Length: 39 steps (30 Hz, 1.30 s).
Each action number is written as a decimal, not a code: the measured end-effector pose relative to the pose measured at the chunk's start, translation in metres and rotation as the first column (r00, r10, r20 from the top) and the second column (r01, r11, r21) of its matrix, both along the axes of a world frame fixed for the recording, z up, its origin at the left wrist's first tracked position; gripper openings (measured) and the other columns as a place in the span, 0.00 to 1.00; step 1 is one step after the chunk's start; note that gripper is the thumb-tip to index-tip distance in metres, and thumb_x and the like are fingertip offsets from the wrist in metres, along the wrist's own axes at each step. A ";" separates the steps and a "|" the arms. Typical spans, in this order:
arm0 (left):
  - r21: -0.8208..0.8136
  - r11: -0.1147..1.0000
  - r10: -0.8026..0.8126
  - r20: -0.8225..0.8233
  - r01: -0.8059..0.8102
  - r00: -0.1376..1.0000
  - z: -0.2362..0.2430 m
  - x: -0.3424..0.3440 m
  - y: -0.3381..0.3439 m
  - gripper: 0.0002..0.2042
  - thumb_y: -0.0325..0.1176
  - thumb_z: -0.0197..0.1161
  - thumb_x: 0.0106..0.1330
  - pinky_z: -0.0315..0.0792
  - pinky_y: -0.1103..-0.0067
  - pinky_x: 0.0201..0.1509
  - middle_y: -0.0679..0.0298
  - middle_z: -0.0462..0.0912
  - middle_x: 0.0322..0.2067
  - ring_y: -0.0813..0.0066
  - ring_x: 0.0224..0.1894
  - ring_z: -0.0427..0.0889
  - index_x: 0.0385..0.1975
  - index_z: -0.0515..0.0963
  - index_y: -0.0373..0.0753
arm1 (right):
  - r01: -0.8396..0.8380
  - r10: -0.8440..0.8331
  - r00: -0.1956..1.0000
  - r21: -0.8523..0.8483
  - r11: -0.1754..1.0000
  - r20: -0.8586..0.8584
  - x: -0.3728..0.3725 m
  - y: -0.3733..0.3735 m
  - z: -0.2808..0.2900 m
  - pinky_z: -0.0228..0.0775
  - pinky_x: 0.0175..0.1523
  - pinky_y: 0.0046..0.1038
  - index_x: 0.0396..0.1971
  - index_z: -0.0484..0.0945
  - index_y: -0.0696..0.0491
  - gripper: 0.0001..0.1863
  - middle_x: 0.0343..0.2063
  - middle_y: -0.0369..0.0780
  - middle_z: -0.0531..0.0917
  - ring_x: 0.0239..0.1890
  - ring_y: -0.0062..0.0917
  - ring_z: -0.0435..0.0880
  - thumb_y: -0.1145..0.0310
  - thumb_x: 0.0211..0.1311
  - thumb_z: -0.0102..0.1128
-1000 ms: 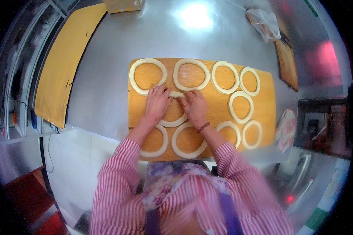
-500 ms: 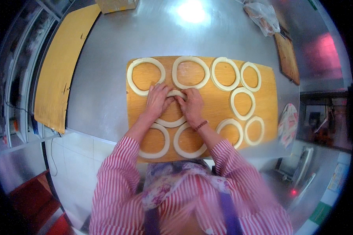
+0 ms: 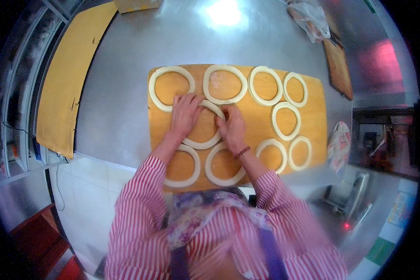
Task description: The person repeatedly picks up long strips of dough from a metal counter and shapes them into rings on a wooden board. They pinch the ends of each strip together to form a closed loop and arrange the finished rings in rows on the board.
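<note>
A pale dough ring (image 3: 201, 145) lies at the middle left of a wooden board (image 3: 258, 123), both my hands on it. My left hand (image 3: 186, 112) is closed over the ring's upper left side, fingers bent and partly covering it. On its right side my right hand (image 3: 232, 126) grips the ring between thumb and fingers. The top of the ring shows as a smooth arc between the hands. Around it lie several more dough rings, such as a large ring (image 3: 152, 88) at the far left, another ring (image 3: 206, 84) beside it and a smaller ring (image 3: 274, 120) to the right.
The board rests on a shiny metal table (image 3: 121, 93). A long yellow board (image 3: 70, 84) lines the left edge. At the back are a cardboard box (image 3: 136, 4) and a clear plastic bag (image 3: 310, 21). A brown wooden board (image 3: 338, 67) and a patterned roundish item (image 3: 339, 144) sit at the right.
My hands have drawn slightly apart. The upper part of the middle ring, earlier pinched between my fingers, now shows as a wider, rounder arc.
</note>
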<state>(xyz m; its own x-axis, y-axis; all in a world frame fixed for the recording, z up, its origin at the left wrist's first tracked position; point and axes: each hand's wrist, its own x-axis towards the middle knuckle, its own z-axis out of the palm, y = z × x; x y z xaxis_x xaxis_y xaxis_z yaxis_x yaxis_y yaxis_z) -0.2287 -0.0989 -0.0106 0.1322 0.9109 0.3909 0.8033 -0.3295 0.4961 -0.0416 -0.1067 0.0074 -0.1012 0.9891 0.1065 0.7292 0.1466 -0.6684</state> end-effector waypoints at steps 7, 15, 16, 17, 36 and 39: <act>-0.138 0.980 0.149 0.027 -0.144 0.988 0.018 -0.014 -0.022 0.17 0.30 0.68 0.55 0.64 0.64 0.53 0.58 0.77 0.41 0.58 0.48 0.75 0.46 0.77 0.41 | -0.021 0.026 0.999 -0.147 0.989 0.032 0.009 -0.006 0.023 0.73 0.48 0.38 0.41 0.78 0.59 0.21 0.37 0.47 0.80 0.42 0.41 0.80 0.67 0.48 0.73; -0.103 0.935 0.354 0.198 -0.339 0.914 0.017 -0.009 -0.046 0.16 0.26 0.66 0.56 0.69 0.63 0.50 0.53 0.75 0.42 0.53 0.46 0.76 0.46 0.75 0.38 | -0.299 0.277 0.937 0.084 0.950 0.211 0.016 -0.019 0.013 0.69 0.53 0.40 0.40 0.79 0.55 0.20 0.41 0.45 0.81 0.46 0.40 0.78 0.61 0.50 0.71; -0.110 0.916 0.402 0.276 -0.387 0.873 0.016 -0.011 -0.055 0.16 0.25 0.66 0.57 0.70 0.64 0.50 0.53 0.75 0.43 0.53 0.46 0.76 0.46 0.75 0.38 | -0.431 0.404 0.890 0.104 0.896 0.210 0.015 -0.025 0.015 0.68 0.54 0.40 0.40 0.80 0.55 0.18 0.41 0.44 0.81 0.46 0.40 0.78 0.61 0.52 0.70; -0.116 0.894 0.445 0.351 -0.433 0.824 0.018 -0.013 -0.063 0.16 0.23 0.65 0.57 0.71 0.64 0.50 0.53 0.75 0.44 0.53 0.46 0.77 0.46 0.75 0.37 | -0.552 0.522 0.827 0.127 0.824 0.210 0.014 -0.031 0.020 0.68 0.55 0.40 0.40 0.81 0.54 0.17 0.41 0.43 0.81 0.46 0.39 0.78 0.61 0.53 0.69; -0.420 -0.138 0.895 0.335 -0.897 -0.294 0.058 0.221 -0.508 0.21 0.21 0.59 0.61 0.80 0.70 0.44 0.55 0.73 0.52 0.60 0.41 0.82 0.56 0.72 0.41 | -0.949 0.910 0.313 -0.049 0.312 -0.271 -0.019 -0.120 0.030 0.74 0.53 0.34 0.45 0.78 0.60 0.12 0.42 0.44 0.79 0.44 0.31 0.81 0.71 0.66 0.59; -0.344 -0.384 0.817 0.306 -0.857 -0.489 0.059 0.267 -0.580 0.25 0.24 0.60 0.62 0.76 0.66 0.54 0.53 0.70 0.57 0.54 0.52 0.78 0.61 0.68 0.42 | -0.921 0.928 0.146 -0.389 0.000 -0.344 -0.028 -0.225 0.029 0.73 0.52 0.35 0.46 0.78 0.59 0.11 0.40 0.45 0.81 0.43 0.34 0.81 0.72 0.66 0.58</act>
